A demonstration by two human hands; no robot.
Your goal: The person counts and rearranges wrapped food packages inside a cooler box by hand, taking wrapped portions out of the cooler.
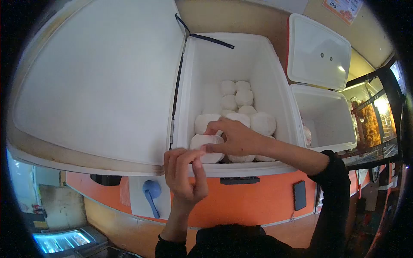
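Observation:
White rounded bundles point(262, 124) lie inside the large white cool box point(284, 103); what they contain cannot be made out. My right hand point(238, 138) reaches in from the right, its thumb and bent fingers on the nearest left white bundle point(211, 157). My left hand point(185, 174) is at the front left rim. Its fingers are curled, and the index finger and thumb come close together beside that bundle, near my right thumb. Anything between those two fingertips is too small to see. My right hand and forearm partly cover the front bundles.
The box's big lid point(94, 81) stands open at left, with a black strap point(213, 40) at the hinge. A smaller cool box point(327, 116) sits at right beside a lit glass case point(372, 122). A blue scoop point(151, 191) and a phone point(300, 195) lie on the orange surface.

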